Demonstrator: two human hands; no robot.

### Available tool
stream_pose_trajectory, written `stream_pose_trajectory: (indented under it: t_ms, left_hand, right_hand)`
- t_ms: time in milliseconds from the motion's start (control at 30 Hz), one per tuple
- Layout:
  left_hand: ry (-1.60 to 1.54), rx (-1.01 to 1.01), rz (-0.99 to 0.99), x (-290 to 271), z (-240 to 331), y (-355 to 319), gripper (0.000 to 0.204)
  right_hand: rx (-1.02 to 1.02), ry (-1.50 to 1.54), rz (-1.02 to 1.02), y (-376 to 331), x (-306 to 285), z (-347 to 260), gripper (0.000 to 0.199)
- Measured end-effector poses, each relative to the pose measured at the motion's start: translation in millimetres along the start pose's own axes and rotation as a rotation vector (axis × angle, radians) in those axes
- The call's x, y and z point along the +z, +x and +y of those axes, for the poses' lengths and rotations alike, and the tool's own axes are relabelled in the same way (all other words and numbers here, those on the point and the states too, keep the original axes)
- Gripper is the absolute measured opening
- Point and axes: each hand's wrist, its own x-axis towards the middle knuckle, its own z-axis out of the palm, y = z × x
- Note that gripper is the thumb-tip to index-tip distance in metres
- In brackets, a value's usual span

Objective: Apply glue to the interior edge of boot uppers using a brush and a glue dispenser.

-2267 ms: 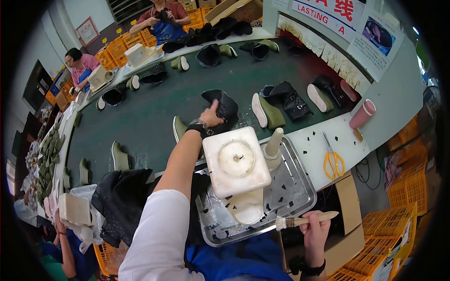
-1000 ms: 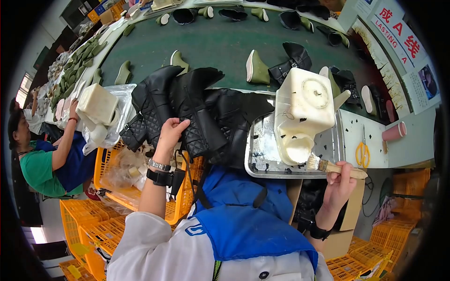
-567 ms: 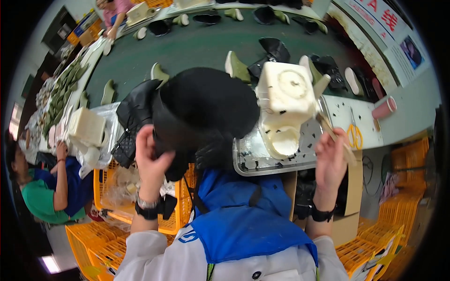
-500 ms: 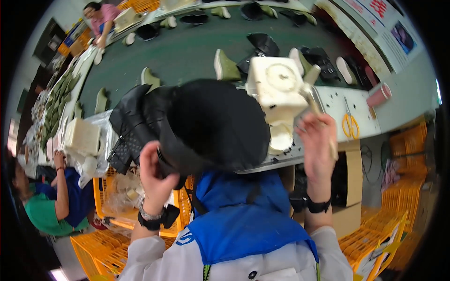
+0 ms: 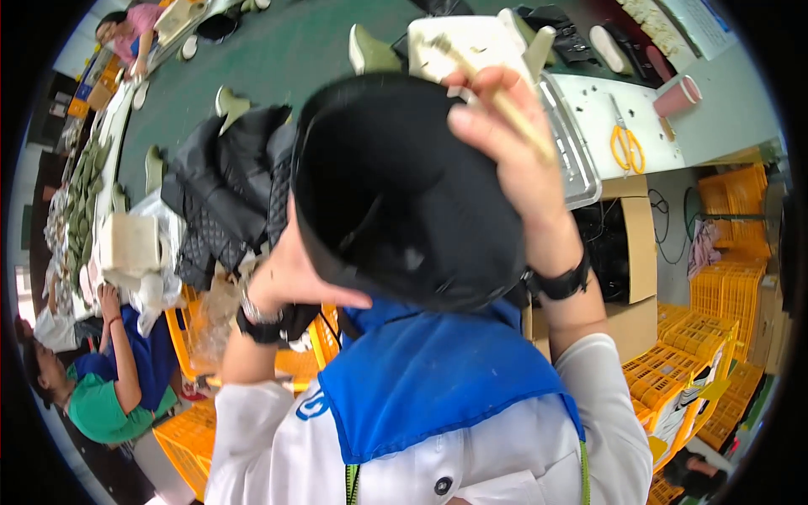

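A black boot [image 5: 396,194] is raised close under the camera and fills the middle of the view. My left hand [image 5: 299,273] grips it from below at its left side. My right hand [image 5: 505,143] holds a wooden-handled brush [image 5: 488,84] over the boot's upper right edge, bristles pointing up and left. Behind the boot stand a white container [image 5: 471,38] and a metal tray [image 5: 576,156], mostly hidden by it.
More black boots [image 5: 223,189] lie piled at the left of the green conveyor [image 5: 286,59], which carries shoe lasts. Yellow scissors [image 5: 624,143] and a pink cup [image 5: 677,94] sit on the white table. Orange crates [image 5: 715,295] stand right. A person in green [image 5: 101,396] works left.
I took a black boot from the pile with my left hand and raised it toward my chest. My right hand brought the brush up from the tray's edge to the boot.
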Motion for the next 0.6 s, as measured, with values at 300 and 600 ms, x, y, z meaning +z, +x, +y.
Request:
stream_pose_trajectory:
  t_ms: [300, 600]
  left_hand:
    - [-0.016, 0.158, 0.143, -42.4, 37.1, 2.6, 0.078]
    - [-0.262, 0.490, 1.051, -110.1, 65.2, -152.5, 0.067]
  right_hand:
    - [0.005, 0.092, -0.146, 48.9, 25.2, -2.3, 0.023]
    - [-0.098, -0.028, -0.013, 29.1, -14.6, -8.1, 0.024]
